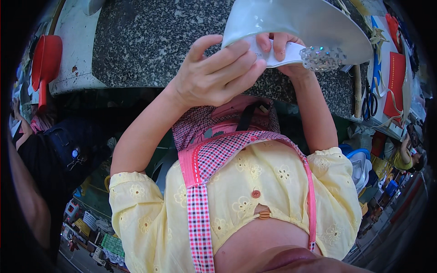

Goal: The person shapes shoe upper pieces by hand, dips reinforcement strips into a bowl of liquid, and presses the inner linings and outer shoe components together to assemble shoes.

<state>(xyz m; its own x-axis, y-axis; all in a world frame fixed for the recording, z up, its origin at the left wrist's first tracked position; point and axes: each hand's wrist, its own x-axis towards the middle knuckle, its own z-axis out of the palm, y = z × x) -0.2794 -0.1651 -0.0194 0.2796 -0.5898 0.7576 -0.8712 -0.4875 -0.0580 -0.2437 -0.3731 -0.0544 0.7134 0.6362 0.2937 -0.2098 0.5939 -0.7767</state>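
Note:
Both my hands hold a glossy white shoe [268, 18] above the front edge of the dark speckled worktop [150, 43]. It looks like a wedge sandal, with a broad curved white body and a narrow white strip with small print, likely the insole. Clear sparkling stones [323, 58] cluster at its right end. My left hand [216, 70] touches the shoe's left side with its fingers bent, the forefinger raised off it. The fingers of my right hand [284, 52] are closed over the white strip, and part of that hand is hidden behind the shoe.
A red plastic dipper [45, 63] lies at the worktop's left end. On the right are scissors [369, 107], a red packet [394, 84] and a wooden stick [358, 91]. Another person's arm [29, 195] and dark clothing show at left. White plastic items [359, 170] stand low at right.

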